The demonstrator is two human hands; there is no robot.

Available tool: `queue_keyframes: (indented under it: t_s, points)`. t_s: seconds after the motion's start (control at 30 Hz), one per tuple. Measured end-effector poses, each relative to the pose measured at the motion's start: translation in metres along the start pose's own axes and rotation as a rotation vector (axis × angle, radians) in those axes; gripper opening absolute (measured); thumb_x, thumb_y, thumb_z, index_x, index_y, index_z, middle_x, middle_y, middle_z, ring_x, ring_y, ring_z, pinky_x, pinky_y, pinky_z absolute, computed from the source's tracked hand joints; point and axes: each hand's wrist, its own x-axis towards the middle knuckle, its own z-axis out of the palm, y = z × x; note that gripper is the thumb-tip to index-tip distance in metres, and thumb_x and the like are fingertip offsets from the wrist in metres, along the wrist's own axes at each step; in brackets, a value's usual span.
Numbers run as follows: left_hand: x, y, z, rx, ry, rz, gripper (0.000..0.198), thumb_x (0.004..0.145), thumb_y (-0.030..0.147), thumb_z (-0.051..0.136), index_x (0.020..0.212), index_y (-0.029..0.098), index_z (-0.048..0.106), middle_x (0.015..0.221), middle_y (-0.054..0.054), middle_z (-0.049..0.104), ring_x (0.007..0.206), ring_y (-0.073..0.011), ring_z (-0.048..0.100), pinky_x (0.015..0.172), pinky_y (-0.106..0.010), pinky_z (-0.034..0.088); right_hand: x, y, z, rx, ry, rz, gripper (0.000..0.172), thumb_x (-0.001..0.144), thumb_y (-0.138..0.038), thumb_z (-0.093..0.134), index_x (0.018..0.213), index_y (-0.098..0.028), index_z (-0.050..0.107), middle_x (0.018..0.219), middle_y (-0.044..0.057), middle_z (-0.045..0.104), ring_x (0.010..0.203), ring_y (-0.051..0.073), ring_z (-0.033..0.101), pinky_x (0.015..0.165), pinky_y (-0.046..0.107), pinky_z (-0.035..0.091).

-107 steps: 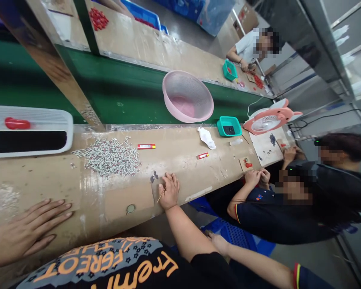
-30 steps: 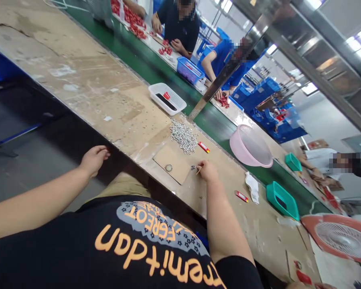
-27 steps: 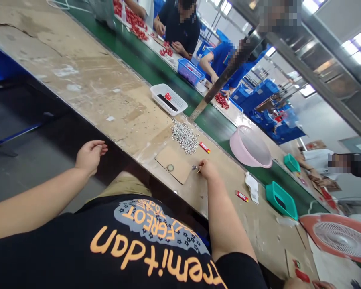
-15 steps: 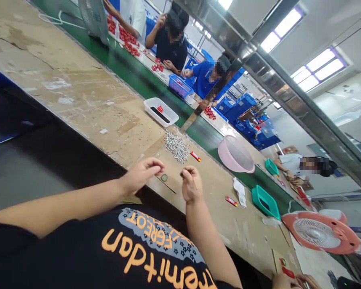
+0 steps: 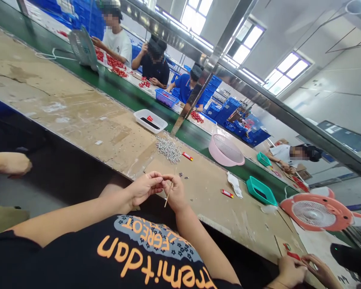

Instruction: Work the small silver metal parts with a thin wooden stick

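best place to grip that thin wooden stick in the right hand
Pinch the thin wooden stick with the fingertips of the right hand, coming from the side, crosswise to its length: it is slim and straight, and its lower end pokes out past the fingers.

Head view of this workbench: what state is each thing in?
Right hand: closed around the thin stick
Thin stick: gripped, tilted
Left hand: fingertips against the right hand
Metal pieces: loose heap
Pink basket: upright, rim up
Green tray: upright, dark thing inside
White tray: upright, dark strip and red piece inside
Fan: cannot tell whether running
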Motion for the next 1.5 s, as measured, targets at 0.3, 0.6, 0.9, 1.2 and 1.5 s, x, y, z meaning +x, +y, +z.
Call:
queue_keyframes:
  t_s: [0.3, 0.6, 0.9, 1.2, 1.5]
  points:
    - [-0.002, 0.002, -0.017, 0.046, 0.002, -0.122, 0.017, 0.072, 0.014, 0.073, 0.079, 0.014, 0.057, 0.075, -0.003, 0.065, 0.067, -0.0106, 0.063, 0.059, -0.018, 0.05, 0.005, -0.004, -0.013, -0.161, -0.181, -0.198, 0.016, 0.08, -0.019, 0.061, 0.095, -0.023, 0.064, 0.087, 0.003, 0.062, 0.087, 0.017, 0.056, 0.082, 0.032, 0.045]
    - [0.006, -0.004, -0.022, 0.002, 0.019, -0.037, 0.017, 0.071, 0.017, 0.073, 0.074, 0.015, 0.056, 0.073, 0.001, 0.059, 0.066, -0.0083, 0.057, 0.064, -0.019, 0.05, 0.003, 0.001, 0.001, -0.285, -0.156, -0.206, 0.026, 0.079, -0.027, 0.066, 0.104, -0.024, 0.061, 0.093, 0.005, 0.06, 0.09, 0.02, 0.052, 0.084, 0.036, 0.044]
    - [0.01, 0.001, -0.033, -0.229, -0.038, -0.118, 0.007, 0.078, 0.015, 0.067, 0.083, 0.016, 0.062, 0.083, -0.002, 0.063, 0.072, -0.0092, 0.059, 0.072, -0.022, 0.051, 0.017, 0.012, 0.011, 0.022, -0.201, -0.119, 0.026, 0.081, -0.028, 0.062, 0.105, -0.026, 0.057, 0.1, 0.004, 0.061, 0.096, 0.018, 0.056, 0.087, 0.035, 0.046]
    - [0.012, -0.004, -0.039, -0.431, -0.092, -0.203, 0.019, 0.079, 0.01, 0.065, 0.096, 0.018, 0.063, 0.087, -0.002, 0.064, 0.076, -0.0094, 0.059, 0.069, -0.02, 0.05, 0.018, 0.017, 0.004, 0.067, -0.288, -0.113, 0.036, 0.085, -0.04, 0.056, 0.119, -0.028, 0.052, 0.12, 0.006, 0.057, 0.115, 0.021, 0.05, 0.101, 0.042, 0.038]
    - [0.02, 0.004, -0.063, -0.464, 0.049, -0.174, 0.013, 0.079, 0.008, 0.064, 0.087, 0.018, 0.063, 0.084, 0.0, 0.066, 0.076, -0.0095, 0.06, 0.065, -0.019, 0.051, 0.011, 0.053, -0.011, -0.059, -0.147, 0.074, 0.022, 0.093, -0.03, 0.044, 0.099, -0.025, 0.064, 0.088, 0.004, 0.065, 0.086, 0.018, 0.059, 0.078, 0.034, 0.046]
